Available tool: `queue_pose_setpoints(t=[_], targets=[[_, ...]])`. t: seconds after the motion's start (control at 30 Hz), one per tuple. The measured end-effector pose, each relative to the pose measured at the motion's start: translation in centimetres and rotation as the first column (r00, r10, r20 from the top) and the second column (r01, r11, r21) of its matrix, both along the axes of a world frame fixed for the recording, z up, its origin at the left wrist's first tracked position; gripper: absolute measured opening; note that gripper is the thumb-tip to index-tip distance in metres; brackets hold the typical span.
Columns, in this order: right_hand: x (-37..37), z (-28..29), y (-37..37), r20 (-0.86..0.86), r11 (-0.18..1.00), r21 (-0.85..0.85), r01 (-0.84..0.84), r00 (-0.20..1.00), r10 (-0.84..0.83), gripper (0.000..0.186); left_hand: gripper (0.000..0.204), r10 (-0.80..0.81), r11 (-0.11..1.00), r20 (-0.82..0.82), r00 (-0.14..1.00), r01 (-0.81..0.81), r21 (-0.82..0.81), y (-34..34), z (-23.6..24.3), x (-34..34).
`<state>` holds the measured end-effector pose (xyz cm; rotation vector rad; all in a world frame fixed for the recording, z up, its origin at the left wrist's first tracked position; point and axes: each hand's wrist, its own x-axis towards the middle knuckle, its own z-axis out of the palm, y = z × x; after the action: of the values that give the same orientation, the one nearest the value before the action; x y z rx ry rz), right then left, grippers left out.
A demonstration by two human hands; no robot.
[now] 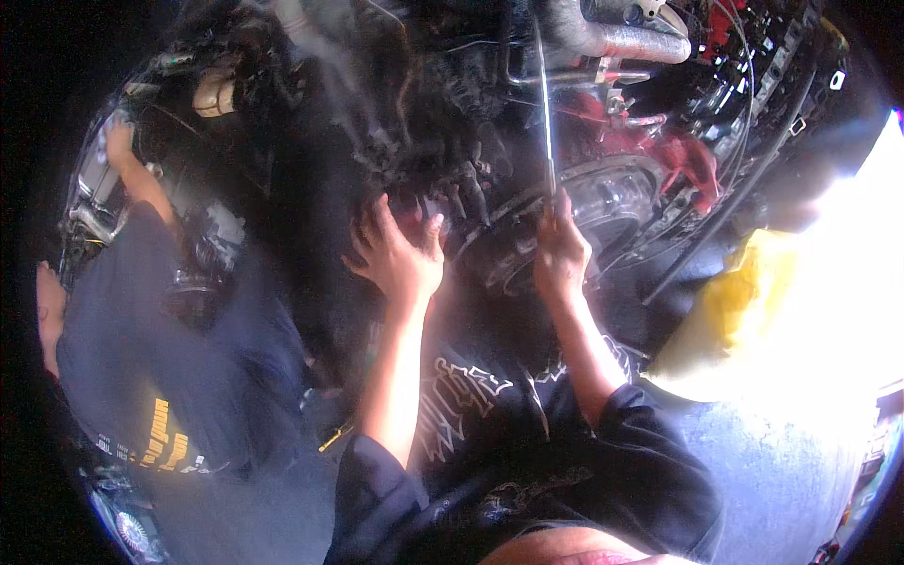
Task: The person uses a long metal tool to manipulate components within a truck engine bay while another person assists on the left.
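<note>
My left hand (400, 256) reaches into the dark engine parts (381, 155) in the middle, its fingers spread and curved. Something reddish and dim shows between thumb and forefinger; whether they touch it I cannot tell. To its right, my right hand (562, 252) is closed round the lower end of a long thin metal rod (546, 118). The rod stands nearly upright in the picture, its upper end running up among the pipes, and its grip is hidden in my fist. Beside that hand lies a large round metal housing (612, 193).
A silver pipe (631, 42) and a red metal part (692, 165) stand beyond my right hand. Cables (744, 122) curve down the right. A yellow and white bag or cover (749, 292) sits in glare. Close on the left, another person in a dark shirt (160, 330) reaches into machinery.
</note>
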<state>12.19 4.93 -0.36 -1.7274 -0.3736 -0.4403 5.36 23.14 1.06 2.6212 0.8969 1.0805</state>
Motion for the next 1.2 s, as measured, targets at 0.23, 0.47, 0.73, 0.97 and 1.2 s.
queue_pose_setpoints(t=[0.23,0.47,0.73,0.97,1.2], targets=[[0.3,-3.3,-0.3,0.157,0.996,-0.075,0.056,0.987,-0.044,0.050,0.078,-0.020,0.999,0.043,0.999,0.018,0.045,-0.2,-0.2,0.2],[2.3,3.8,0.8,0.126,0.996,-0.064,0.057,0.991,-0.049,0.047,0.076,-0.026,0.999,0.016,1.000,0.026,0.039,0.0,0.3,0.4],[-0.8,-1.2,-0.4,-0.196,1.000,-0.007,0.006,0.981,-0.007,0.048,0.075,-0.009,0.999,0.017,1.000,0.009,-0.031,-0.3,0.3,0.3],[1.1,-4.3,-1.6,-0.026,0.999,-0.005,-0.033,0.999,0.033,0.051,0.075,0.004,1.000,0.030,1.000,-0.003,-0.029,-0.4,0.0,0.6],[-0.2,-2.3,-0.9,-0.123,1.000,0.000,-0.023,0.992,0.023,0.049,0.074,-0.024,0.999,0.089,0.996,0.020,0.040,0.4,-0.7,0.3]])
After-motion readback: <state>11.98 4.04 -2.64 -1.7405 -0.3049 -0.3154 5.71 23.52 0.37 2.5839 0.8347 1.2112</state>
